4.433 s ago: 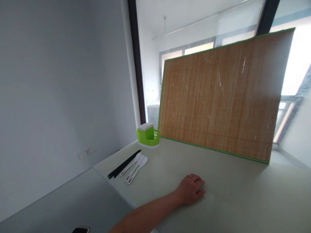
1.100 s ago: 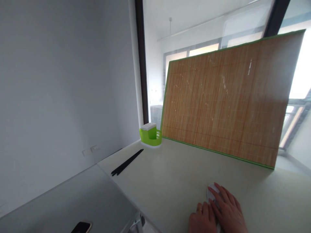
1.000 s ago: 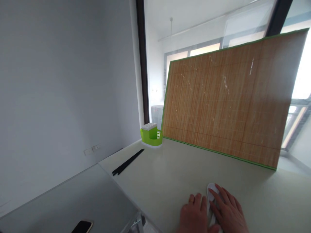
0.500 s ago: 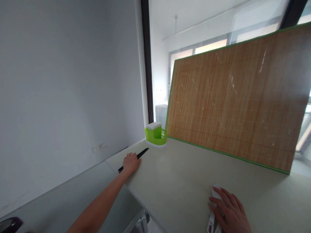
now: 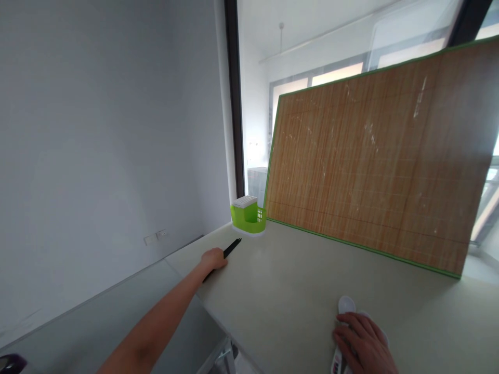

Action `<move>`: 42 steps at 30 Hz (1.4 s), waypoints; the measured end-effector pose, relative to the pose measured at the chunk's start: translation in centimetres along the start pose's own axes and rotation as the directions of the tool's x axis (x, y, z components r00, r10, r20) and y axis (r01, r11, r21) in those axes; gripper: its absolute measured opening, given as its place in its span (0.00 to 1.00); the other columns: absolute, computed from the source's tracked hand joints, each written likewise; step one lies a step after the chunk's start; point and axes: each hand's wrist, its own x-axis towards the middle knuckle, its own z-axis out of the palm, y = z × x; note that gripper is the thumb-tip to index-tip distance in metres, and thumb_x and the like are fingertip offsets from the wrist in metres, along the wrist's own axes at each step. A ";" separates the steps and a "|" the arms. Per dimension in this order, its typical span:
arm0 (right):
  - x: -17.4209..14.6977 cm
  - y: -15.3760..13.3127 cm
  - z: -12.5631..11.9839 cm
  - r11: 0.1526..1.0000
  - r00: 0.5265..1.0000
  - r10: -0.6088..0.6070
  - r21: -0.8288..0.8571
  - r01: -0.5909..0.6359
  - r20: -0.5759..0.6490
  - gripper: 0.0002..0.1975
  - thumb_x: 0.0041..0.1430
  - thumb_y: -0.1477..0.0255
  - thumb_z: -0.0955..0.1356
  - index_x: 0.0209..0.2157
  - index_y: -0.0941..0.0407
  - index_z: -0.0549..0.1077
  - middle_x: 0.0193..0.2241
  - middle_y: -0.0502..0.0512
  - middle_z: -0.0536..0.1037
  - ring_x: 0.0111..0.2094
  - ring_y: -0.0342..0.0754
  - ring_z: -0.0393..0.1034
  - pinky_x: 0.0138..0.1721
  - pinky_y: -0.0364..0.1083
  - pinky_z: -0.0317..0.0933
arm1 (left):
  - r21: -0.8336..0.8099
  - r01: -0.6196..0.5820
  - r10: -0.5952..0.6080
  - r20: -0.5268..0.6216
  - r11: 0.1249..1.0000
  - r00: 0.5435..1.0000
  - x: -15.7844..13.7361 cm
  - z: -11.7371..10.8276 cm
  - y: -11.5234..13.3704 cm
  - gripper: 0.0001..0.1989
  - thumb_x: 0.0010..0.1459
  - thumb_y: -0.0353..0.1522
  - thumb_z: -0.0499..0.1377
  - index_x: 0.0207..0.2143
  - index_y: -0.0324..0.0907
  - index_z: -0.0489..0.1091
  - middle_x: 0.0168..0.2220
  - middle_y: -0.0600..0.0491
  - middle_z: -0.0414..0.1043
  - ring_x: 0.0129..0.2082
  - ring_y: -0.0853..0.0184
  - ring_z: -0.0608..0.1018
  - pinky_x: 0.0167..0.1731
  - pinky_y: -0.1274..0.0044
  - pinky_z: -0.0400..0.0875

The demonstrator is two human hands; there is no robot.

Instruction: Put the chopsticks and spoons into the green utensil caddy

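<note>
My left hand [image 5: 214, 258] is closed around a bundle of black chopsticks [image 5: 233, 248], which lies at the left of the white table. Their far tips point toward a green and white utensil holder [image 5: 251, 227] in the back corner. At the lower right, my right hand [image 5: 363, 340] has its fingers curled over white spoons. One spoon [image 5: 346, 304] shows its round bowl beyond my fingers, and its handle runs toward me. The edge of another white spoon [image 5: 384, 337] peeks out beside my hand.
A large bamboo mat [image 5: 370, 166] with green edging leans on the glass behind the table [image 5: 288, 291]. To the left is a grey wall [image 5: 113, 130] with sockets [image 5: 156, 237]. The table's front edge drops off below. A dark object [image 5: 11, 363] sits at the bottom left.
My left fingers have wrapped round the chopsticks, which have shifted slightly right. My right hand has slid back along the spoons, exposing more of one bowl.
</note>
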 end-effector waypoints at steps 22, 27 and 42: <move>0.7 -1.3 -0.7 0.973 0.989 0.025 0.223 -0.057 0.143 0.06 0.61 0.68 0.62 0.37 0.49 0.70 0.39 0.50 0.74 0.43 0.50 0.66 0.45 0.51 0.56 | -0.115 -0.574 0.564 -0.110 0.811 0.819 -20.1 4.6 19.0 0.16 0.46 0.33 0.52 0.38 0.36 0.68 0.33 0.43 0.73 0.34 0.55 0.76 0.35 0.66 0.71; 0.9 -1.6 -1.0 0.966 0.981 0.073 0.231 -0.114 0.177 0.06 0.61 0.70 0.62 0.33 0.51 0.70 0.35 0.51 0.73 0.39 0.50 0.66 0.45 0.53 0.55 | -0.119 -0.569 0.564 -0.073 0.814 0.822 -21.1 5.6 20.2 0.18 0.46 0.32 0.52 0.40 0.34 0.67 0.35 0.40 0.72 0.35 0.54 0.75 0.35 0.65 0.70; 0.9 -1.5 -1.0 0.978 0.991 0.029 0.202 -0.055 0.129 0.14 0.59 0.64 0.64 0.47 0.48 0.69 0.40 0.52 0.75 0.41 0.50 0.68 0.44 0.50 0.58 | -0.004 -0.734 0.679 -0.376 0.679 0.631 -19.6 7.3 17.4 0.31 0.45 0.48 0.60 0.47 0.39 0.63 0.41 0.41 0.69 0.42 0.53 0.72 0.35 0.67 0.71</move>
